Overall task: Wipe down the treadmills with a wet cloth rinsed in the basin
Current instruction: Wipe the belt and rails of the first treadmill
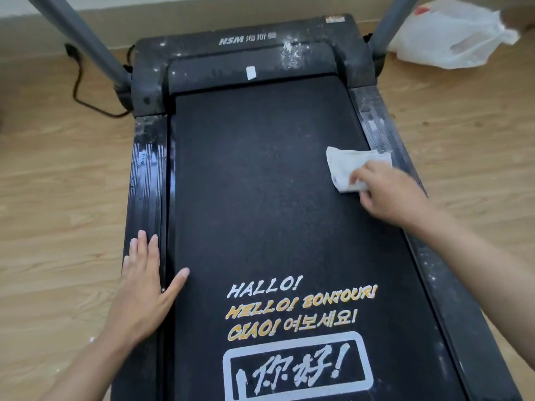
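Note:
A black treadmill fills the view, its belt printed with greetings near me and its motor cover dusted with white specks at the far end. A white cloth lies on the belt's right edge, partly over the right side rail. My right hand presses down on the cloth, fingers bent over its near part. My left hand lies flat with straight fingers on the left side rail, thumb on the belt. No basin is in view.
Two grey uprights rise from the treadmill's front corners. A black power cable trails over the wooden floor at the left. A white plastic bag sits on the floor at the far right, near the wall.

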A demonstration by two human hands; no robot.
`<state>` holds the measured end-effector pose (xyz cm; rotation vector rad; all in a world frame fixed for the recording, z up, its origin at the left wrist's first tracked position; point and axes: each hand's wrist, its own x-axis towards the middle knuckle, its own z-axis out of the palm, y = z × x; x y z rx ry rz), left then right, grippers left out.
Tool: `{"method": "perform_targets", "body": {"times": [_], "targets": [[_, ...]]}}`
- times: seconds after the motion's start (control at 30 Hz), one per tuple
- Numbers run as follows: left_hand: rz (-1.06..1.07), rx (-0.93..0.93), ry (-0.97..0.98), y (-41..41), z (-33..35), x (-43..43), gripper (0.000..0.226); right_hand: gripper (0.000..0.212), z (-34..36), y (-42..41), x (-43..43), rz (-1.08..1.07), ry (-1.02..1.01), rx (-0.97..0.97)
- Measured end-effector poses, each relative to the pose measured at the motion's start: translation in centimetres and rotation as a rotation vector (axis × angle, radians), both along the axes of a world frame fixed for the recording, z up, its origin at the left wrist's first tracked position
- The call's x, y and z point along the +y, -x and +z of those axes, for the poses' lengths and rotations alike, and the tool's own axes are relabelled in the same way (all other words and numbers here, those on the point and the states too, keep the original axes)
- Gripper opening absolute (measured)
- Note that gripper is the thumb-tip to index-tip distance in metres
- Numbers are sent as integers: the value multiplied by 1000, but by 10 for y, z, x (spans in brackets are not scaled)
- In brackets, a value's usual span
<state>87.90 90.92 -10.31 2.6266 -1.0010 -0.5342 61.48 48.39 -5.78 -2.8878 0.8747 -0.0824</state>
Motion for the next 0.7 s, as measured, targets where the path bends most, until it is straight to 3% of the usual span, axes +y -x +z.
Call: {"method": "perform_targets", "body": {"times": [0.07,0.17,0.23,0.3,0.37,0.53,0.7], "targets": [[-52,13,-75,-4,-1,3,107,33,-8,8,9,-41,-30,68],[-58,42,-158,-5,3,1,120,33,-1,-6,4,-153,-8,-125],[-71,88,-201,-7,8,0,128,40,-6,-24,0,-177,-103,-201],[-99,134,-235,-10,14,-1,139,62,-26,-39,3,-199,-248,-69],[-118,159,-267,-12,20,-2,147,84,-50,-49,13,-249,-199,64],[-112,148,-294,-6,28,-6,153,118,-47,-96,47,-414,-188,42],[-117,181,-317,-7,32,-8,156,110,-41,-210,139,-82,-215,69]]}}
